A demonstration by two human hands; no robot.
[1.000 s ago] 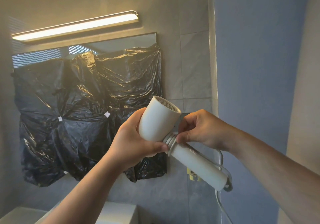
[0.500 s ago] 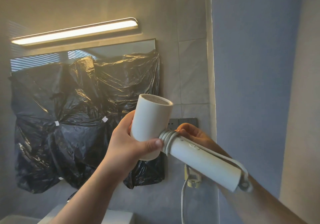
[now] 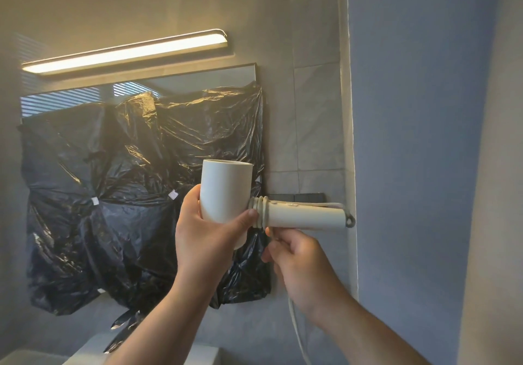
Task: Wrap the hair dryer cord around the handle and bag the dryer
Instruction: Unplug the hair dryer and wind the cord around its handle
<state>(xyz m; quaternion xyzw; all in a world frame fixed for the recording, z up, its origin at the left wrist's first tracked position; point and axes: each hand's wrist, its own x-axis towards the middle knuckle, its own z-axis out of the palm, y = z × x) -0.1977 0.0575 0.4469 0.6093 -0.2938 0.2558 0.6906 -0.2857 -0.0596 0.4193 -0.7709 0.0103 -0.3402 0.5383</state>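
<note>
Currently, head view: left hand [image 3: 209,234] grips dryer [image 3: 226,189] by the barrel, held up before black plastic [image 3: 127,180]. Handle [image 3: 302,215] points right, with cord [image 3: 259,212] coiled at its base. Right hand [image 3: 300,263], just below, pinches the cord, fingers curled.

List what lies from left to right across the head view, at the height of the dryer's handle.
Black plastic sheet → left hand → dryer barrel → cord coils → handle → hanging loop → blue wall.
</note>
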